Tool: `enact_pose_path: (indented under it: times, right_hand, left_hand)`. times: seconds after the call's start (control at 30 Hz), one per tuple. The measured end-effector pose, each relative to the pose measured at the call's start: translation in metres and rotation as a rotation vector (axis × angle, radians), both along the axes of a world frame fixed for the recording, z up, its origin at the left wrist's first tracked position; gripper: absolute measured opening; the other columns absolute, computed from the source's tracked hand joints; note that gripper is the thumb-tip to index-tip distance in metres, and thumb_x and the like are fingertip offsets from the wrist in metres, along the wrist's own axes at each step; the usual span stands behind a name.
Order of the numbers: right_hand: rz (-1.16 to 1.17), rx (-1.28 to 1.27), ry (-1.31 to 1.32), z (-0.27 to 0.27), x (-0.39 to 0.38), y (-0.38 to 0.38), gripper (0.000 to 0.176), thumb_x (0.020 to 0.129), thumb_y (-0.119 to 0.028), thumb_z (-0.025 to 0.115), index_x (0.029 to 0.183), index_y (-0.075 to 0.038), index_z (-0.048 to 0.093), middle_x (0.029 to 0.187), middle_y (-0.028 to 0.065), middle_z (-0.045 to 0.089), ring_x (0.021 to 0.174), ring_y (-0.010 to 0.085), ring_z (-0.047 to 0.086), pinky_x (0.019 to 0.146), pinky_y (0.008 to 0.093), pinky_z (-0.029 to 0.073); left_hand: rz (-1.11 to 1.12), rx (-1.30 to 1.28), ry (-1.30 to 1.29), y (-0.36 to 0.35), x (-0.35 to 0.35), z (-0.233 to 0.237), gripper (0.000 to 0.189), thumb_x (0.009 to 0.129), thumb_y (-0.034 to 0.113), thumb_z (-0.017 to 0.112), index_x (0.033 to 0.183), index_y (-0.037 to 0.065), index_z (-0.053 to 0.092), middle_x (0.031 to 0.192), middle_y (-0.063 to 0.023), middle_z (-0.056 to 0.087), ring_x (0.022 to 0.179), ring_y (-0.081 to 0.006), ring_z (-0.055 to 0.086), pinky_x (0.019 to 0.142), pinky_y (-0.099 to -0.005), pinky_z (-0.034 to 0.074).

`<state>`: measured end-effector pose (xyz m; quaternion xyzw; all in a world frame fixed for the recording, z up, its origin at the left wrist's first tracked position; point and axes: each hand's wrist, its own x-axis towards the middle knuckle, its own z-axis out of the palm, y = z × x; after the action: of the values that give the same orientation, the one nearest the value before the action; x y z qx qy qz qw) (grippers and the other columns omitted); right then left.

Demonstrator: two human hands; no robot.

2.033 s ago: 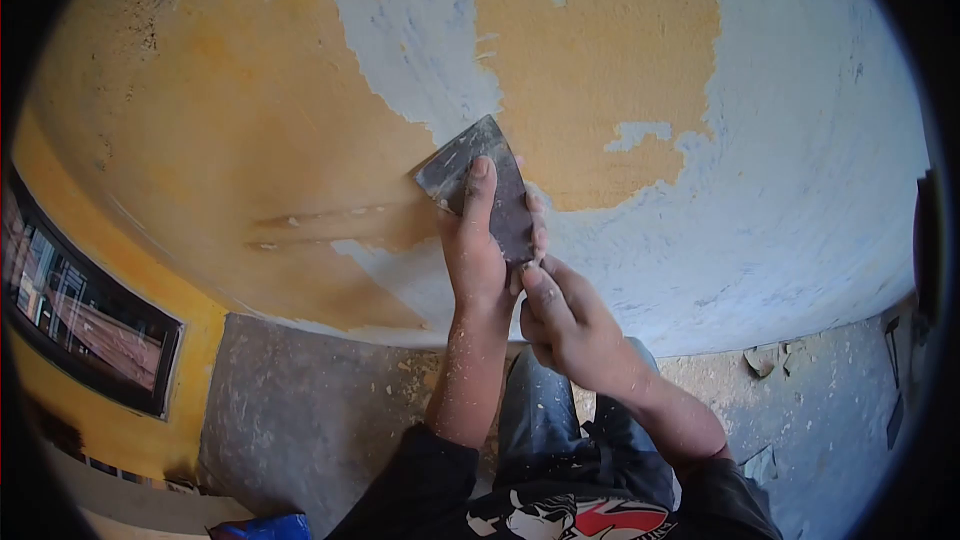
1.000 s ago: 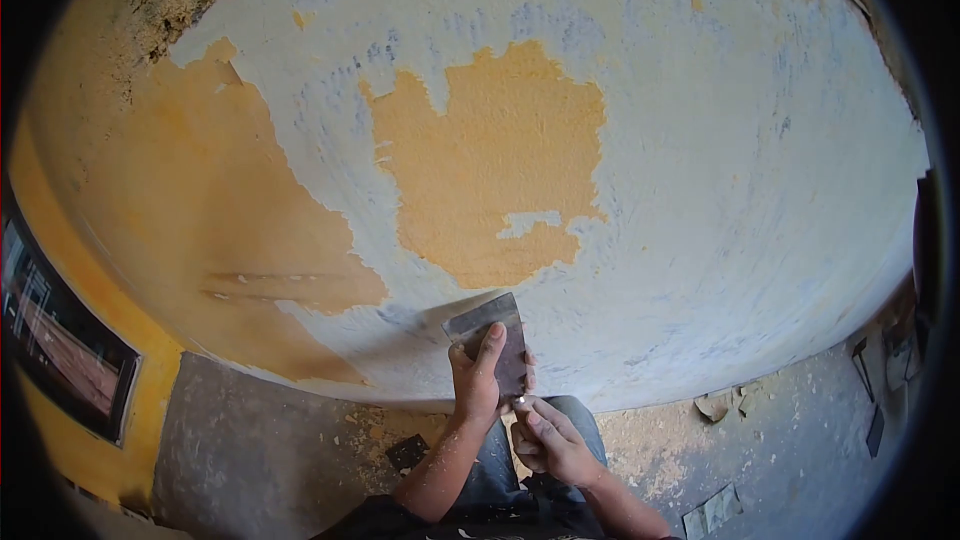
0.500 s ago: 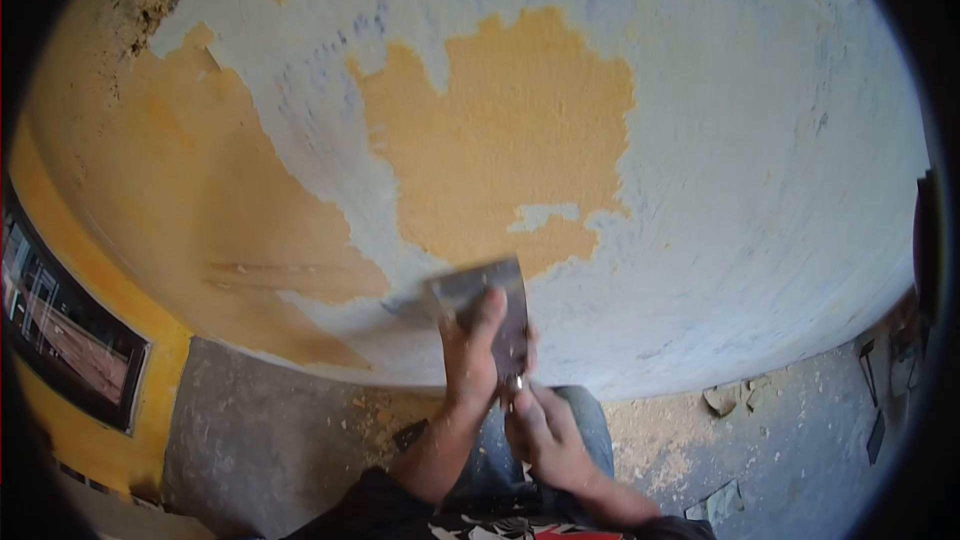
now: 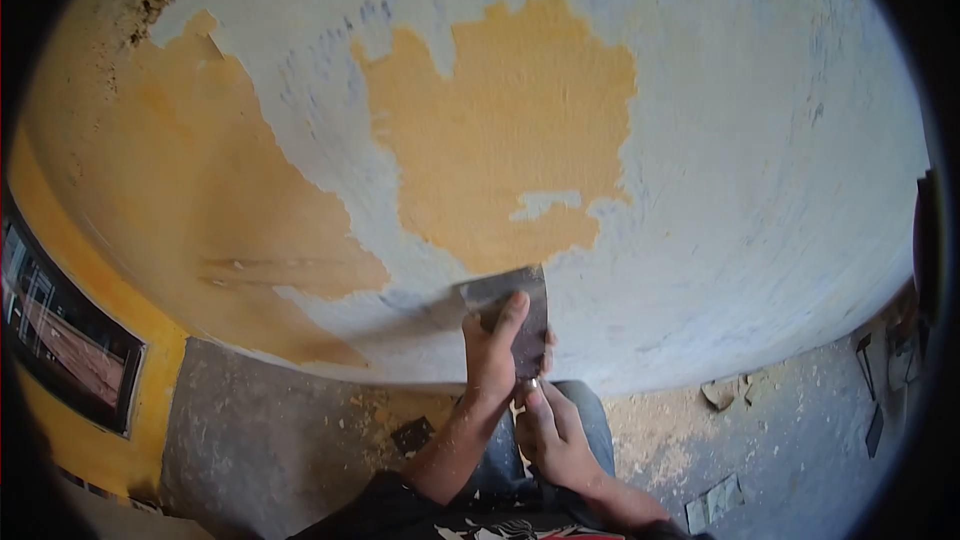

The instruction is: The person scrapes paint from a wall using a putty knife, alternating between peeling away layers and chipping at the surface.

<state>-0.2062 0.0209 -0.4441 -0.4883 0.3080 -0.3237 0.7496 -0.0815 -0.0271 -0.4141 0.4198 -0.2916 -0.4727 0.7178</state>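
Looks mid-scrape: scraper (image 4: 535,325) is up at the wall (image 4: 740,190), blade edge by the bottom of the yellow patch (image 4: 510,140); contact w/ wall can't be confirmed. L hand (image 4: 490,358) is part-closed on the blade, thumb on its face, fingers behind. R hand (image 4: 562,445) is closed round the handle, mostly hidden. Next move prob. calls for a low blade angle, w/ L pressing evenly & R steering.
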Motion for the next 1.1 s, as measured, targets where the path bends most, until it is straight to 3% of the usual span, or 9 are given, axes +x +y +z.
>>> enact_pose_path:
  times: [0.07,0.1,0.27,0.37,0.47,0.7,0.87,1.0,1.1]
  right_hand:
    - [0.005,0.01,-0.056,-0.004,0.004,-0.006,0.03,0.105,-0.031,0.037,0.097,-0.004,0.048,0.057,-0.0021,0.042,0.047,0.0049,0.037,0.043,0.0217,0.03]
    - [-0.011,-0.019,-0.03,0.002,0.001,-0.002,0.035,0.104,-0.039,0.038,0.096,-0.006,0.046,0.06,-0.0064,0.034,0.046,0.0026,0.028,0.042,0.0198,0.023]
    - [-0.047,-0.115,0.013,0.008,-0.001,-0.019,0.033,0.104,-0.036,0.038,0.094,-0.006,0.046,0.059,-0.0063,0.034,0.047,0.0031,0.029,0.043,0.0208,0.023]
    - [0.038,-0.096,-0.015,0.028,-0.006,-0.017,0.03,0.105,-0.029,0.038,0.095,-0.002,0.048,0.059,-0.002,0.043,0.05,0.0061,0.038,0.046,0.0236,0.032]
    - [-0.003,-0.028,0.053,0.003,-0.017,-0.002,0.031,0.105,-0.031,0.038,0.096,-0.003,0.047,0.059,-0.0027,0.042,0.049,0.0052,0.037,0.045,0.0223,0.031]
    - [0.03,-0.039,0.009,0.006,-0.019,-0.007,0.031,0.105,-0.032,0.038,0.096,-0.004,0.048,0.059,-0.0026,0.042,0.048,0.0047,0.037,0.045,0.0216,0.031]
    - [0.034,-0.101,-0.032,0.026,-0.011,-0.027,0.03,0.105,-0.031,0.038,0.097,-0.004,0.048,0.059,-0.0027,0.042,0.048,0.0044,0.035,0.044,0.0224,0.029]
    - [0.028,-0.077,0.047,0.012,-0.027,-0.005,0.03,0.105,-0.031,0.037,0.098,-0.004,0.048,0.059,-0.0026,0.041,0.048,0.0053,0.035,0.045,0.0224,0.029]
    - [0.042,-0.026,0.018,0.018,-0.018,-0.01,0.031,0.105,-0.032,0.037,0.098,-0.004,0.047,0.059,-0.0028,0.041,0.048,0.005,0.035,0.044,0.0224,0.029]
  left_hand:
    - [0.015,-0.001,0.009,-0.001,-0.001,-0.003,0.038,0.093,0.036,0.06,0.092,-0.002,0.059,0.06,-0.0101,0.058,0.04,-0.0162,0.053,0.036,-0.0268,0.041]
    - [0.001,-0.008,0.036,0.002,-0.003,-0.003,0.035,0.093,0.034,0.061,0.089,-0.001,0.059,0.062,-0.0109,0.06,0.041,-0.0165,0.055,0.037,-0.0277,0.043]
    - [0.042,-0.026,0.041,-0.011,-0.007,0.004,0.038,0.094,0.038,0.059,0.093,-0.001,0.059,0.06,-0.0087,0.058,0.04,-0.0157,0.053,0.035,-0.0266,0.041]
    - [0.049,-0.024,0.019,-0.008,-0.005,0.019,0.037,0.094,0.037,0.059,0.093,0.0,0.06,0.061,-0.009,0.059,0.04,-0.0157,0.054,0.036,-0.0263,0.042]
    - [0.013,-0.01,0.027,0.003,-0.018,-0.003,0.035,0.093,0.035,0.06,0.093,0.0,0.061,0.061,-0.0092,0.059,0.041,-0.0162,0.054,0.036,-0.0274,0.044]
    - [-0.019,-0.022,0.037,0.002,-0.017,-0.004,0.038,0.093,0.036,0.061,0.096,-0.002,0.059,0.061,-0.0101,0.058,0.041,-0.0169,0.054,0.036,-0.0276,0.043]
    - [0.042,-0.082,0.037,-0.015,-0.013,0.017,0.038,0.093,0.035,0.06,0.099,-0.002,0.058,0.061,-0.0102,0.058,0.041,-0.0166,0.054,0.036,-0.0274,0.042]
    - [-0.05,-0.06,0.1,0.001,-0.019,0.006,0.031,0.093,0.03,0.063,0.089,-0.001,0.059,0.065,-0.0111,0.061,0.046,-0.0179,0.058,0.039,-0.0285,0.046]
    - [-0.023,-0.035,0.103,-0.004,-0.015,0.007,0.031,0.094,0.029,0.062,0.091,-0.001,0.06,0.065,-0.0117,0.061,0.045,-0.0181,0.058,0.039,-0.0292,0.046]
